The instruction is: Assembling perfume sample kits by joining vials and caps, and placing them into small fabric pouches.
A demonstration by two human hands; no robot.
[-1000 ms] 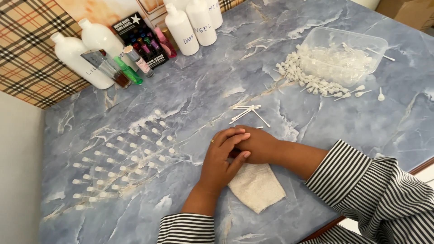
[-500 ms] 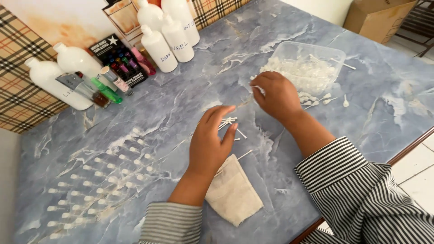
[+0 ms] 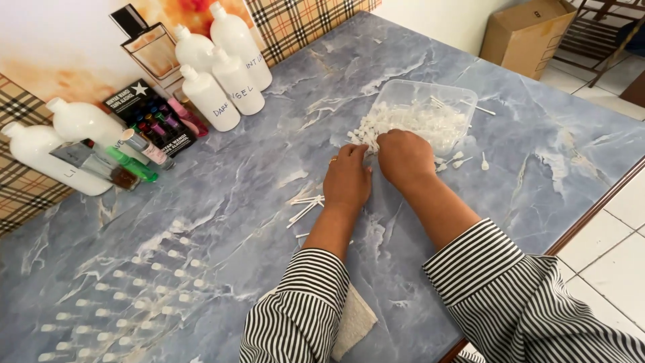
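Observation:
My left hand (image 3: 347, 177) and my right hand (image 3: 404, 156) rest side by side on the blue marbled table (image 3: 269, 154), fingers down in a heap of small white plastic pieces (image 3: 376, 124) spilling from a clear plastic tray (image 3: 430, 111). Whether either hand grips a piece is hidden under the fingers. A few thin white sticks (image 3: 306, 204) lie just left of my left wrist. Rows of small white pieces (image 3: 134, 289) stand on the table at the near left. A beige cloth (image 3: 354, 323) lies under my left sleeve.
White plastic bottles (image 3: 222, 60) stand at the back, more bottles (image 3: 60, 144) at far left, beside a dark box of small coloured vials (image 3: 151, 121). Stray white pieces (image 3: 467, 160) lie right of the tray. A cardboard box (image 3: 527, 30) sits on the tiled floor beyond the table.
Both hands have moved away from the cloth and sticks to the heap of white pieces by the tray; the left hand left the sticks lying on the table.

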